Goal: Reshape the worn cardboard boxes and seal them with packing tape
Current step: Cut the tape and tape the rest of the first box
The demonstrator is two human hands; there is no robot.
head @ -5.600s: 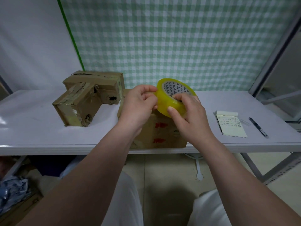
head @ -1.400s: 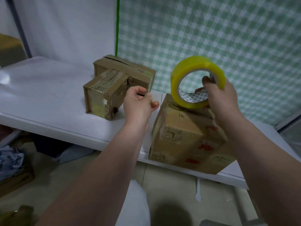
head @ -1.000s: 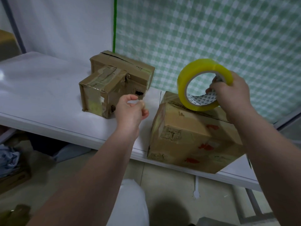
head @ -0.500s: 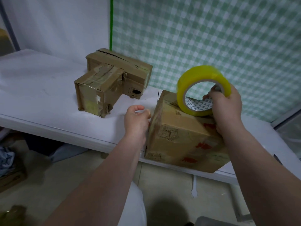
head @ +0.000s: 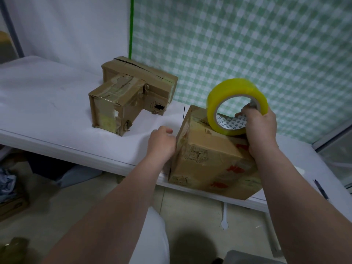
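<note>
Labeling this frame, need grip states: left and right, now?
Left grip: curled against the cardboard box side; hold cannot be told.
Right grip: holding the tape roll.

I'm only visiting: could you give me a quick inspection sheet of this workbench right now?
Surface: white table, boxes standing on it.
Job's things: large brown cardboard box with red print at the front edge; yellow roll of packing tape upright on its top; small torn cardboard box touching a longer worn cardboard box, back left.
Clutter: dark pen at the table's right end; crumpled bundle on the floor.
Hands: right hand grips the roll; left hand curled against the large box's left side, contents unseen.
Cables: nothing seen.
Surroundings: green-and-white checked cloth and white sheet behind.
</note>
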